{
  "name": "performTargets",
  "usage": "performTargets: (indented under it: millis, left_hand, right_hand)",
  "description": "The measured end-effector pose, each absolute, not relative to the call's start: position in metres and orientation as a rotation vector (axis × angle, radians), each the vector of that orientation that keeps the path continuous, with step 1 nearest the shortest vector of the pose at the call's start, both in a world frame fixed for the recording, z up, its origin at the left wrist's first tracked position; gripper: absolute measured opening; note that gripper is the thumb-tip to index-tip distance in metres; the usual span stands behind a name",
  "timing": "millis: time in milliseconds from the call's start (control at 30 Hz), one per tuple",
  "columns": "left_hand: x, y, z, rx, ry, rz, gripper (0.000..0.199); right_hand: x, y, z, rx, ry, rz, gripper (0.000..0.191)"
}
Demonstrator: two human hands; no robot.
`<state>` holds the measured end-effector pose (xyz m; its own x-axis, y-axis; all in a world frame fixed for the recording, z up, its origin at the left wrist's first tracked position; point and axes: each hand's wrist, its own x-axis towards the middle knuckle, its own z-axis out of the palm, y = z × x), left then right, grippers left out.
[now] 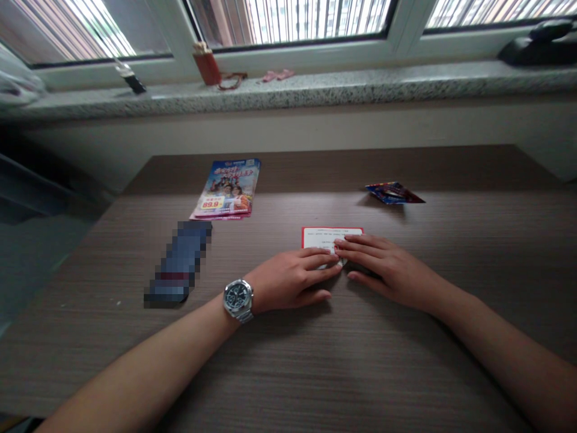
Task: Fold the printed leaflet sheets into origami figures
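Brown wood-grain table, granite sill behind. Red-edged white paper near table center, lower part hidden by 2 hands. Left hand (watch on wrist) and right hand: both open, fingers extended onto paper, no closed grip. Folded colored piece beyond right hand. Flyer stack and pixelated dark object off left.

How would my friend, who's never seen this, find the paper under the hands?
Start with the brown table below the window. Near its middle, the left hand and right hand lie on the paper. It's white with a red edge, unlike the colourful flyers farther left and the dark folded piece farther right.
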<state>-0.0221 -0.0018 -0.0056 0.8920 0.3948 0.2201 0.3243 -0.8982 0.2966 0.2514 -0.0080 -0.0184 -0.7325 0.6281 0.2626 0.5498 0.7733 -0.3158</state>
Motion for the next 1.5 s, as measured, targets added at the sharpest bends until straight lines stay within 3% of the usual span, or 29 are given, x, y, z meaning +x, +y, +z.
performTargets:
  millis: [1500]
  left_hand:
    - [-0.0254, -0.0052, -0.0055, 2.835, 0.722, 0.426, 0.039]
  right_hand:
    - [0.2528, -0.0060, -0.0214, -0.840, -2.598, 0.317, 0.053]
